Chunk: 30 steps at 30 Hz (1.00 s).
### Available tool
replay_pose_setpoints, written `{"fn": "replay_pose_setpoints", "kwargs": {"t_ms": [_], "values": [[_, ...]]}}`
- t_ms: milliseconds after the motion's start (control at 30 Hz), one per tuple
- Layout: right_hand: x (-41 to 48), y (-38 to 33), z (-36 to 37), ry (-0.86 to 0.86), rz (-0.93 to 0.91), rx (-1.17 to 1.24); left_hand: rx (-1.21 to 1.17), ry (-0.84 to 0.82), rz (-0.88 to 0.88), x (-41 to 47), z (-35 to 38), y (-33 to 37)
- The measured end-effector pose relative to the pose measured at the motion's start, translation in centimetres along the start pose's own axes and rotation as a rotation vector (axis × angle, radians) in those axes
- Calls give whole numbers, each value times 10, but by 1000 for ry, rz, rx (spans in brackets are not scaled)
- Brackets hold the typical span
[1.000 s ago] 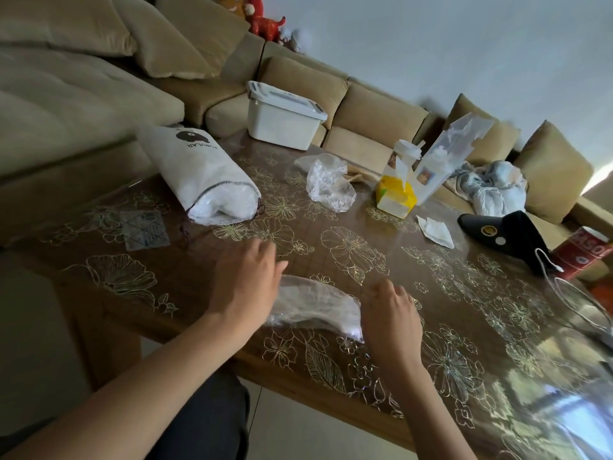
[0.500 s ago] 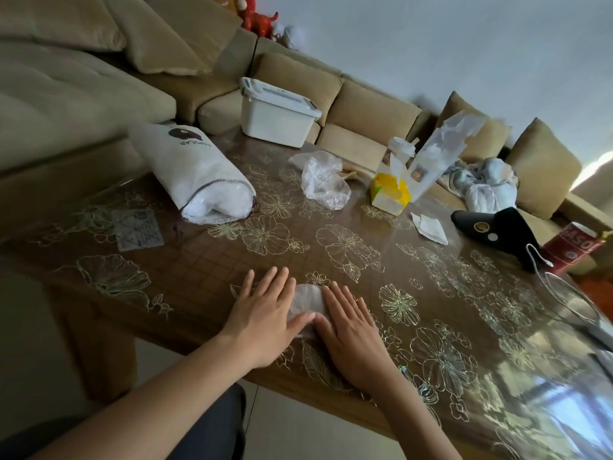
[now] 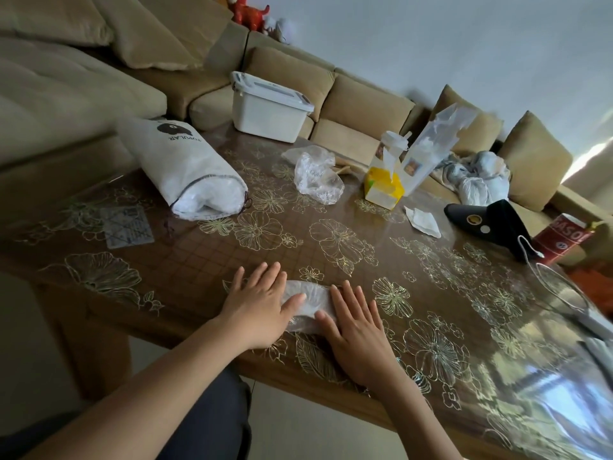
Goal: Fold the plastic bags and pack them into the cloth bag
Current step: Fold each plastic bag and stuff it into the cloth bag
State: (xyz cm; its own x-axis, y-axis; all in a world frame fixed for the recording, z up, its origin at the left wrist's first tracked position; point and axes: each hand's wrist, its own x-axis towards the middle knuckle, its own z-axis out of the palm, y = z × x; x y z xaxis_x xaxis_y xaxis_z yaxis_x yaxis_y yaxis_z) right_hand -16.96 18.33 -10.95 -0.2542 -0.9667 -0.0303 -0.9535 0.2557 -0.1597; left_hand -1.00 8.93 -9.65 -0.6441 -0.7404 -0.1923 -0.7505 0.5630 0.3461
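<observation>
Compared with half a second before, the 2 hands had spread slightly apart, baring more of the folded plastic bag between them. The left hand and right hand both lay flat with straight fingers, pressing the bag's ends against the table near its front edge, gripping nothing. 1 more plastic bag sat crumpled farther back. 1 cloth bag lay on its side at the left, its open mouth showing white plastic inside. Around them were 1 white storage box, 1 yellow tissue box, 1 paper scrap and 1 red carton. Nothing stood between the hands and the cloth bag.
</observation>
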Motion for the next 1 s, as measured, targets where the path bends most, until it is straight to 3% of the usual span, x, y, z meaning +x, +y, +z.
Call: {"fn": "replay_pose_setpoints", "kwargs": {"t_ms": [100,200,367,567,733,900,1000], "values": [[-9,3,-2,237,77,146,19,194,-12,7,-8,7],[-18,9,-7,460,149,294,31,165,-62,16,-19,19],[-30,12,-17,411,199,382,6,56,-70,23,-31,26],[-36,1,-26,469,133,377,-610,23,-12,10,-49,15],[-35,-20,-20,691,-7,316,-1118,113,-114,-5,-50,4],[-33,-29,-7,781,-77,279,-894,51,-175,-12,-31,-8],[-38,-36,-1,626,-199,216,-825,54,-165,-14,-31,-13]]}}
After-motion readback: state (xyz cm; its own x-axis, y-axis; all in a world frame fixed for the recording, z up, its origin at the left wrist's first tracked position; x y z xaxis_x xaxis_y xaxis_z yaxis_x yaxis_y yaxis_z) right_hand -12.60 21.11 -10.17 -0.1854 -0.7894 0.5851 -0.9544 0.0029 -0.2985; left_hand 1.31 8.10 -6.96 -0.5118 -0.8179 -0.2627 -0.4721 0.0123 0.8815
